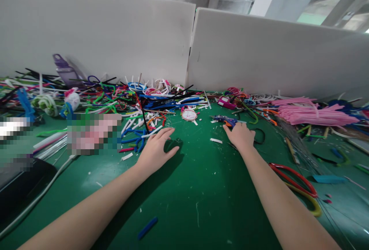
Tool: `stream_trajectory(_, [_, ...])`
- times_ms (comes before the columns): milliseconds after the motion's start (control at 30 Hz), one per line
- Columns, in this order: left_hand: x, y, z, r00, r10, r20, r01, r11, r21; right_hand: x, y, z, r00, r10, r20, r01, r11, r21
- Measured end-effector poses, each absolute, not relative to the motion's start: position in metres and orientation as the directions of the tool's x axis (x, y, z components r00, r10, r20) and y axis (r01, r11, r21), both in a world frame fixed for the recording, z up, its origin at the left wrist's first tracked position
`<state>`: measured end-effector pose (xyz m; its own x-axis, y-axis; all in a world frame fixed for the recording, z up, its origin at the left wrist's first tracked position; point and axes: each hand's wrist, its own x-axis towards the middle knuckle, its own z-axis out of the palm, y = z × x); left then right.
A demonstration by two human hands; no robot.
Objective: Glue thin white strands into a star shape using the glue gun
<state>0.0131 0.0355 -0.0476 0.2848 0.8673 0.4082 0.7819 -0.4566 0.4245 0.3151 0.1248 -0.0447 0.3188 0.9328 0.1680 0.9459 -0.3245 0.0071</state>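
Observation:
My left hand point(155, 148) hovers over the green table with its fingers apart and nothing in it. Just left of it lie blue fuzzy pipe cleaners point(140, 140) and short white pieces. My right hand point(241, 136) is curled over the back end of a dark blue glue gun point(223, 119), whose nozzle points left. Part of the glue gun is hidden by the fingers. Between the hands, farther back, sits a small round white-faced piece point(189, 115) with a brownish rim and white strips at top and bottom. A white scrap point(216, 140) lies near my right hand.
Scissors point(296, 180) with red and yellow handles lie beside my right forearm. A pink pipe cleaner bundle point(314, 113) is at right. Mixed pipe cleaners and a purple bottle point(66, 71) line the white partition point(95, 30). A white cable point(43, 192) crosses the left side.

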Motion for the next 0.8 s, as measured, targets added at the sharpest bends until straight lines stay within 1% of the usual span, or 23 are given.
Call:
stream_trajectory(200, [0.0129, 0.0366, -0.0493, 0.283, 0.867, 0.41, 0.782, -0.456, 0.425, 0.3159, 0.1277, -0.0473, 0.329, 0.929, 0.169, 0.942, -0.335, 0.007])
stream_trajectory(533, [0.0124, 0.0363, -0.0482, 0.285, 0.869, 0.404, 0.78, -0.455, 0.43, 0.3144, 0.1251, -0.0445, 0.317, 0.917, 0.242, 0.948, -0.318, -0.037])
stream_trajectory(633, [0.0123, 0.0358, -0.0484, 0.283, 0.869, 0.407, 0.781, -0.455, 0.429, 0.3138, 0.1227, -0.0425, 0.328, 0.89, 0.318, 0.945, -0.316, -0.088])
stream_trajectory(733, [0.0121, 0.0353, -0.0489, 0.285, 0.868, 0.408, 0.779, -0.457, 0.429, 0.3136, 0.1205, -0.04, 0.34, 0.859, 0.382, 0.94, -0.293, -0.177])
stream_trajectory(800, [0.0121, 0.0354, -0.0491, 0.286, 0.866, 0.409, 0.779, -0.459, 0.428, 0.3134, 0.1189, -0.0378, 0.349, 0.85, 0.394, 0.932, -0.27, -0.242])
